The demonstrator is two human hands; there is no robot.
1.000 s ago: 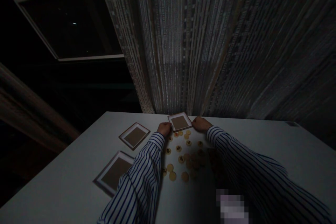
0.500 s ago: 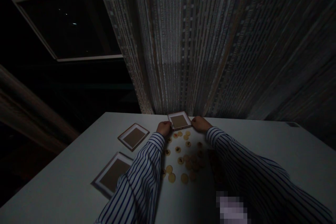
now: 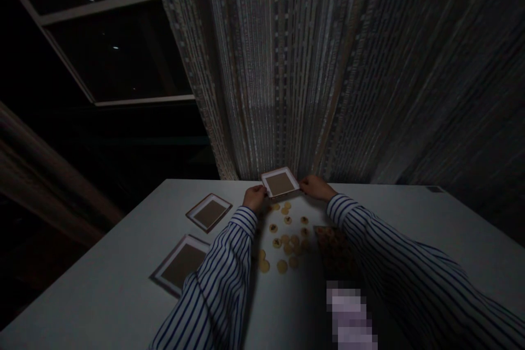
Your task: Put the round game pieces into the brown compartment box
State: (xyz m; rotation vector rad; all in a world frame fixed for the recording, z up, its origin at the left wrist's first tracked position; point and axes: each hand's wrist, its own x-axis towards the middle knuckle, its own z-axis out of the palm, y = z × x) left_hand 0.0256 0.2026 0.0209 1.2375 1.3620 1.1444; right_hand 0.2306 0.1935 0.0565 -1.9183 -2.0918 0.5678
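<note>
A shallow rectangular box lid or tray (image 3: 280, 182), with a brown inside and white border, is held between my two hands near the table's far edge. My left hand (image 3: 255, 198) is closed on its left side. Its right side is pinched by the fingers of my right hand (image 3: 318, 188). On the near side of it lie several round, pale wooden Chinese chess pieces (image 3: 287, 220), some showing dark characters, others bare or blurred. More pieces overlap in a cluster (image 3: 294, 246). My left sleeve partly hides the left end of the spread.
Two similar trays lie on the left: a smaller one (image 3: 209, 212) and a larger one (image 3: 180, 265), partly behind my left sleeve. A dark patterned box (image 3: 334, 251) sits beside my right forearm. The white table (image 3: 110, 279) ends at a hanging curtain (image 3: 279, 65). A small dark flat item (image 3: 433, 189) lies far right.
Both hands have raised the tray slightly, and its inside tips more toward me. My right forearm has shifted, showing more of the dark patterned box. The camera view has shifted a little.
</note>
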